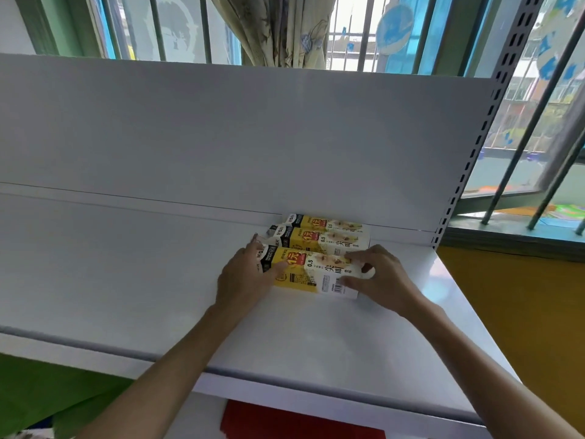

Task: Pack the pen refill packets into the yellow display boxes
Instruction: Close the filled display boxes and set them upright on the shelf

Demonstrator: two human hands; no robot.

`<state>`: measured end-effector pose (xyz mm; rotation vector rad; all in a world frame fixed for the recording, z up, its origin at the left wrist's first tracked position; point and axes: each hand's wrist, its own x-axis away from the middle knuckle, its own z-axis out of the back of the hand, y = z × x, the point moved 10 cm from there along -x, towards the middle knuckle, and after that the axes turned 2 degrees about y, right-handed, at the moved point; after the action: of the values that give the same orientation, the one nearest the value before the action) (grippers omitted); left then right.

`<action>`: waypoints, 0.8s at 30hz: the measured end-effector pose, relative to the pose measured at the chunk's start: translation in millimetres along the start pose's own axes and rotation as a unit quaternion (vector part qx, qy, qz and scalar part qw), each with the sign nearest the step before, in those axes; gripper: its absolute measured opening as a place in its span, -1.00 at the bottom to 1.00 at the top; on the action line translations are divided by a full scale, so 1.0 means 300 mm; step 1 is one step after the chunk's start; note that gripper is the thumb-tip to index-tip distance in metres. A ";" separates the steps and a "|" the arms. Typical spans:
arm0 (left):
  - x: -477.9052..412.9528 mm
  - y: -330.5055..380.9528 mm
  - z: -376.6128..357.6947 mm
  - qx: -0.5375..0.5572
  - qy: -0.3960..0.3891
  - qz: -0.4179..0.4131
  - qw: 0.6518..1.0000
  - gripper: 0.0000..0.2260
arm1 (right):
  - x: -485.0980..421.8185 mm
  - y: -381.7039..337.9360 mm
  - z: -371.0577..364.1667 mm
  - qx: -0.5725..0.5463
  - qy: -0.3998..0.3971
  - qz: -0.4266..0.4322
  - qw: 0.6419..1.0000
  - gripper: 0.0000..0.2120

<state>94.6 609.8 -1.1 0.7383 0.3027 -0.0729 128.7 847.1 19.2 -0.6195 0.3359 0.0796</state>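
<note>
A white metal shelf (pixel 316 343) with a plain back panel (pixel 221 137) stands before a barred window (pixel 364 33) and a patterned curtain (pixel 285 26). Three yellow display boxes (pixel 332 240) lie side by side near the shelf's right rear corner. The left hand (pixel 245 274) and right hand (pixel 376 277) grip the nearest box (pixel 313 274) at opposite ends, fingers curled round it.

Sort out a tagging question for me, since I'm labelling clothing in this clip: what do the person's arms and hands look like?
Both arms are bare: the left forearm and right forearm show no sleeves up to the picture's lower edge. The left hand and right hand wear no gloves, and no watch, bracelet or ring shows on wrists or fingers.
</note>
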 end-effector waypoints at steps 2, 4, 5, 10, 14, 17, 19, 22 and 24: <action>-0.004 0.010 0.008 0.015 0.013 0.001 1.000 -0.39 | -0.014 0.020 0.004 0.001 -0.002 -0.018 1.000 -0.53; -0.015 0.023 0.008 0.022 0.010 0.001 1.000 -0.42 | -0.023 0.035 -0.002 0.001 -0.006 -0.032 0.999 -0.54; -0.028 0.018 0.001 0.030 -0.001 0.007 1.000 -0.41 | -0.029 0.040 -0.005 0.009 -0.011 -0.030 0.999 -0.56; -0.101 -0.074 -0.030 0.175 -0.068 0.091 0.978 -0.53 | -0.118 -0.025 0.102 -0.028 0.070 0.032 0.997 -0.77; -0.164 -0.104 -0.022 0.219 -0.058 0.089 0.970 -0.80 | -0.253 -0.082 -0.016 0.082 -0.090 0.018 0.992 -0.62; -0.186 -0.104 -0.042 0.202 -0.095 0.076 0.972 -0.83 | -0.297 -0.094 -0.116 0.191 -0.173 0.008 0.966 -0.59; -0.190 -0.100 -0.057 0.188 -0.124 0.067 0.972 -0.87 | -0.317 -0.100 -0.141 0.230 -0.182 0.013 0.956 -0.57; -0.203 -0.099 -0.050 0.181 -0.129 0.057 0.973 -0.88 | -0.339 -0.100 -0.171 0.231 -0.202 0.004 0.952 -0.57; -0.210 -0.091 -0.015 0.166 -0.103 0.047 0.980 -0.82 | -0.348 -0.099 -0.180 0.229 -0.223 -0.005 0.948 -0.54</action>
<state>28.6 590.0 -3.3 1.0664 0.0568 -0.1101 20.1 794.3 29.4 -0.1307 -0.0917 0.1252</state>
